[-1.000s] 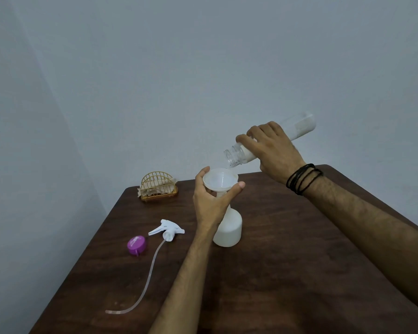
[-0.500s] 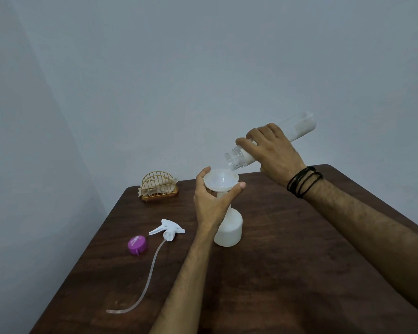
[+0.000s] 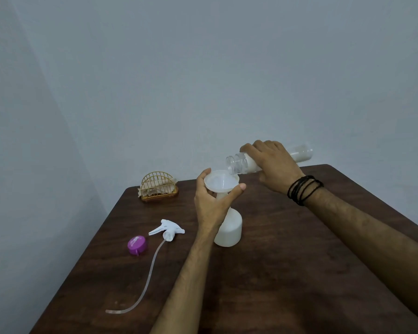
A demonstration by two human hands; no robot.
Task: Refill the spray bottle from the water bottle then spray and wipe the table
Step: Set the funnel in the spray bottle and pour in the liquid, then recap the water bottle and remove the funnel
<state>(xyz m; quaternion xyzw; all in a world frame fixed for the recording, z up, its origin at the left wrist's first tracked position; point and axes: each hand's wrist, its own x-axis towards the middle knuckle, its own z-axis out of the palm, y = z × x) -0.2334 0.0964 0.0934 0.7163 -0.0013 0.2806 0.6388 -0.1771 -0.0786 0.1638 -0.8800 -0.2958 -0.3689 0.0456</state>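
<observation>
Right hand wraps the tipped, light, slick water bottle mid-body over the funnel, left hand pinching the top-heavy spray bottle neck on the counter.

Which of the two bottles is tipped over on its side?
The clear water bottle in the right hand, tilted over the funnel; the white spray bottle stands upright.

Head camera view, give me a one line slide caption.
Right hand tips the water bottle over a funnel that the left hand steadies on the spray bottle.
</observation>
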